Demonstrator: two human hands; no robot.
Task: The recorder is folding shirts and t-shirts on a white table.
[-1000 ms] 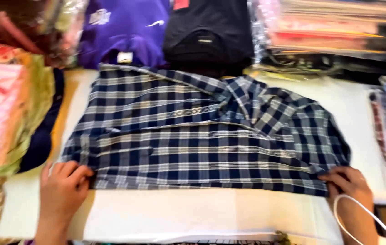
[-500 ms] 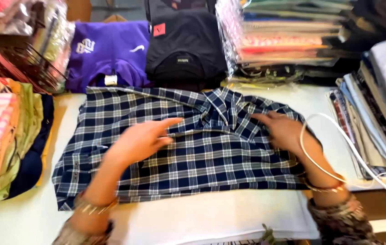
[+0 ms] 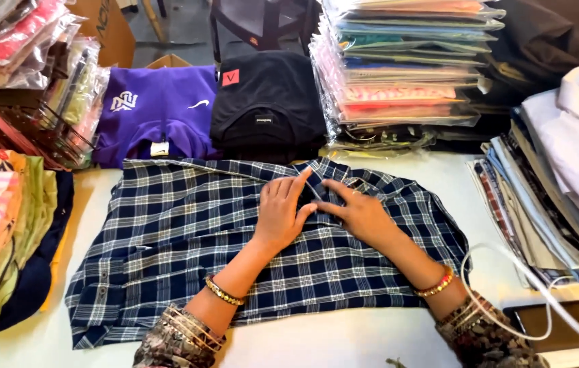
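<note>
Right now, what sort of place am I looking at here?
Probably a clothing shop or garment packing room. Stacks of bagged garments stand behind the white table, folded purple and black tops lie alongside, and both hands, left hand and right hand, press a navy plaid shirt flat.

I'm looking at a clothing shop or garment packing room: plastic-bagged shirts (image 3: 409, 68) stacked along the table's (image 3: 330, 341) far edge, folded hoodies (image 3: 157, 112), fabric piles (image 3: 3, 225) at its left edge.
</note>
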